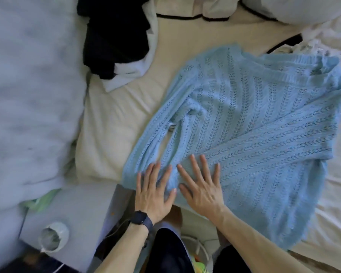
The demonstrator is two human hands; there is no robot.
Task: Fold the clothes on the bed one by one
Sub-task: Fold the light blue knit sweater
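A light blue open-knit sweater lies spread across the cream bed sheet, its near edge at the bed's front. My left hand, with a dark watch on the wrist, lies flat on the sweater's near left part, fingers straight and spread. Beside it, my right hand presses flat on the knit, fingers also straight. Neither hand grips the fabric. One sleeve runs down toward my left hand.
A black garment on white cloth is heaped at the back left. A bulky white duvet fills the left side. Pillows and rumpled white bedding lie at the back right. A small round container sits by the bed at lower left.
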